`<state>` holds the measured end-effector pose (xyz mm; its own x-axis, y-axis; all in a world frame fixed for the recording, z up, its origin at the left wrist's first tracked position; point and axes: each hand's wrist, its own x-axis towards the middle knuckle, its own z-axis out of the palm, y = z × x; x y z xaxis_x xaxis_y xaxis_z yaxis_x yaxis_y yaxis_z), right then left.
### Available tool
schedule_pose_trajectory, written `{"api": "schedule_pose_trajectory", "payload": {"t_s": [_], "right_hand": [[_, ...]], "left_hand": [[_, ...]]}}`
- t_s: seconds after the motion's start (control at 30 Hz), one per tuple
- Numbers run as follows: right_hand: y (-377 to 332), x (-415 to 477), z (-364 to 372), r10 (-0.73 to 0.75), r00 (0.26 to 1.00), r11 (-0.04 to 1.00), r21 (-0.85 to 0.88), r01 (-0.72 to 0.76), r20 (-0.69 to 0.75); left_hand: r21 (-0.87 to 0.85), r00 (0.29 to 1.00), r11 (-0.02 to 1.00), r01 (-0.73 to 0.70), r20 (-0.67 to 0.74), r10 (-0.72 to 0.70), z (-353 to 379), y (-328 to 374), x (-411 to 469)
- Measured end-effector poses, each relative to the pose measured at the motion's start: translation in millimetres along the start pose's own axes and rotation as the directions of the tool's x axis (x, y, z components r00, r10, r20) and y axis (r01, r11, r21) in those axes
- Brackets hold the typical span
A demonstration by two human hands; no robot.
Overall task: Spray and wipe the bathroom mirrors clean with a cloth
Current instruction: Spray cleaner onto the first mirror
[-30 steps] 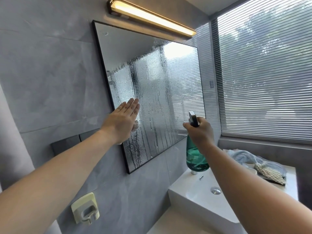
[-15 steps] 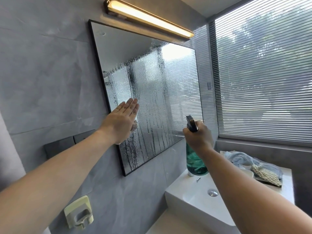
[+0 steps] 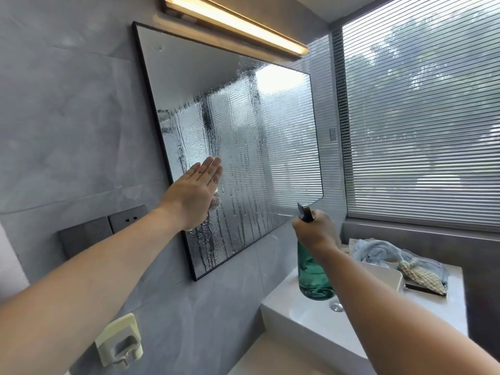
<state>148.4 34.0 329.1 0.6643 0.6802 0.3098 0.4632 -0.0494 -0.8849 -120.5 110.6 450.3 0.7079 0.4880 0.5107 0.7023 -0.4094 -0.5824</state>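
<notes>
While droplets (image 3: 238,212) run down the mirror (image 3: 270,147), left hand (image 3: 194,193), fingers (image 3: 211,169) straight, presses whitish cloth (image 3: 216,203) on lower-left glass | right hand (image 3: 315,234) grips green spray bottle (image 3: 311,277) | best: wipe top-down, overlapping strokes

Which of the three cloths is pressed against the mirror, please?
The small white cloth under the flat left hand, against the wet mirror; the blue cloth and the checked cloth lie on the counter by the window.
</notes>
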Motion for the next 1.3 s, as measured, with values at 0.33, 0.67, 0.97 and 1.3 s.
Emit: {"api": "schedule_pose_trajectory", "payload": {"t_s": [0.33, 0.67, 0.97, 1.3], "right_hand": [[18.1, 4.8, 12.7, 0.033, 0.999, 0.999, -0.012, -0.033, 0.017], [36.7, 30.3, 17.6, 0.110, 0.994, 0.993, -0.051, -0.109, 0.009], [38.2, 72.8, 22.0, 0.098, 0.995, 0.993, -0.072, -0.098, -0.009], [30.8, 106.5, 23.7, 0.110, 0.994, 0.992, -0.064, -0.111, -0.024]], "left_hand": [[0.014, 0.999, 1.000, -0.017, -0.037, 0.018, 10.5, -0.5, 1.9], [0.013, 0.995, 0.997, -0.074, -0.067, 0.075, 7.5, -0.8, 3.9], [0.086, 0.990, 0.987, -0.133, -0.028, 0.136, 0.9, 3.8, 9.8], [0.111, 0.966, 0.976, -0.186, -0.158, 0.202, 22.5, -10.1, 16.4]]}}
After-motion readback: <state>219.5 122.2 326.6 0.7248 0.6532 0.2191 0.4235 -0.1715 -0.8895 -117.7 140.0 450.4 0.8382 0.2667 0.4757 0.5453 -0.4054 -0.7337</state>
